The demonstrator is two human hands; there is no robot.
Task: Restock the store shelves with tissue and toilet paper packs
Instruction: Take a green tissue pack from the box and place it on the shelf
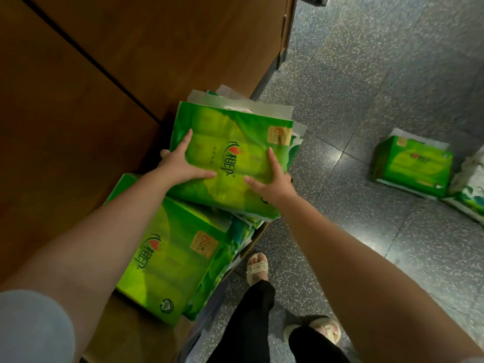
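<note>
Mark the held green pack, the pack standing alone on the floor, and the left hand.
held green pack (pixel 230 142), head view, on its front face.
floor pack (pixel 413 163), head view, on its top face.
left hand (pixel 180 166), head view, on its back.

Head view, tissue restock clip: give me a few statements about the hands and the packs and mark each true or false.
1. Both hands, left and right, hold the top pack. True.
2. The top pack is blue. False: it is green.
3. Another green pack sits apart on the floor to the right. True.
4. The top pack rests on a shelf. False: it lies over a lower pack in a cardboard box.
</note>
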